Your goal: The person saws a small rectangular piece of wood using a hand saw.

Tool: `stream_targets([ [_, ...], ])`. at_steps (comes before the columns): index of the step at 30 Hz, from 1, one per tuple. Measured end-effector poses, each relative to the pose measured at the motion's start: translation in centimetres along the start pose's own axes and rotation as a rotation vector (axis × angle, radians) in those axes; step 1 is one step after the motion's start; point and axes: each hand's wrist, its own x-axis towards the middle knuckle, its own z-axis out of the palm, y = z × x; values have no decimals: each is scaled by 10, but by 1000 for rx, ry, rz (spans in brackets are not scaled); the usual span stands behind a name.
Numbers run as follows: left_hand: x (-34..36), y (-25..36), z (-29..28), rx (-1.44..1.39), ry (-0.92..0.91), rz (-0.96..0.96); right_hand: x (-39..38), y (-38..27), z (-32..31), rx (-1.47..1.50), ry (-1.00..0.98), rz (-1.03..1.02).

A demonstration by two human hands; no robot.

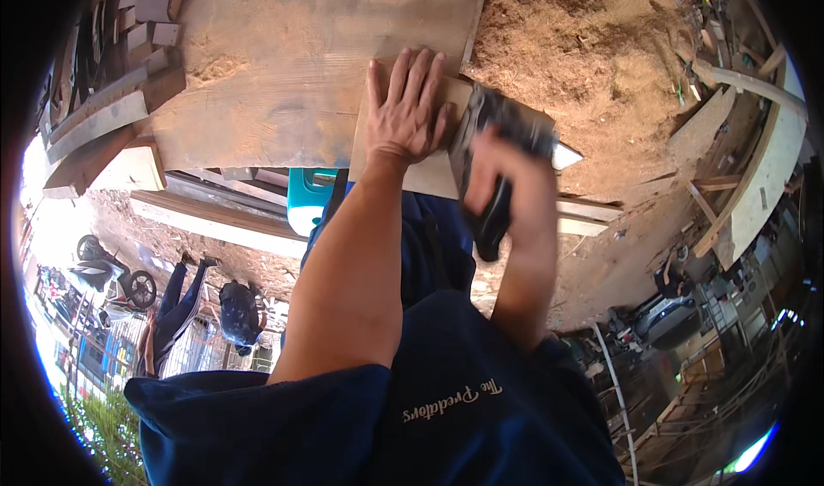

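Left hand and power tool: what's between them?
In the head view, only a strip of the board shows between the left hand and the power tool; nothing else is visible there.

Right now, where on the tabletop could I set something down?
The widest open patch of tabletop lies between the wood offcuts and your left hand, with a little sawdust on it. It's crowded at the offcuts and by the small board, where your right hand grips a power tool.

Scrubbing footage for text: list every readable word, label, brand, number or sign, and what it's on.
Dark blue shirt: two lines of pale script lettering, upside down; legible, wording withheld.
Handheld tool: blurred, nothing readable.
Motorcycle: any markings too small to read.
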Motion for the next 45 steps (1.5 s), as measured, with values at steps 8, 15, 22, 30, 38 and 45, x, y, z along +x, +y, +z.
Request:
stream_targets([
  [8,-1,-4,-2,21,15,2,29,-24,6,291,-84,153],
  [15,-1,-3,2,38,32,29,-84,97,12,80,203,-180],
  [22,-3,-7,7,46,83,38,-69,123,13,-40,151,-337],
  [30,-3,-8,8,45,71,57,-72,264,3,120,100,-512],
  [38,-1,-8,10,70,55,59,-68,274,8,261,0,-429],
  [45,-1,-9,9,73,66,75,-58,274,13,58,41,-651],
])
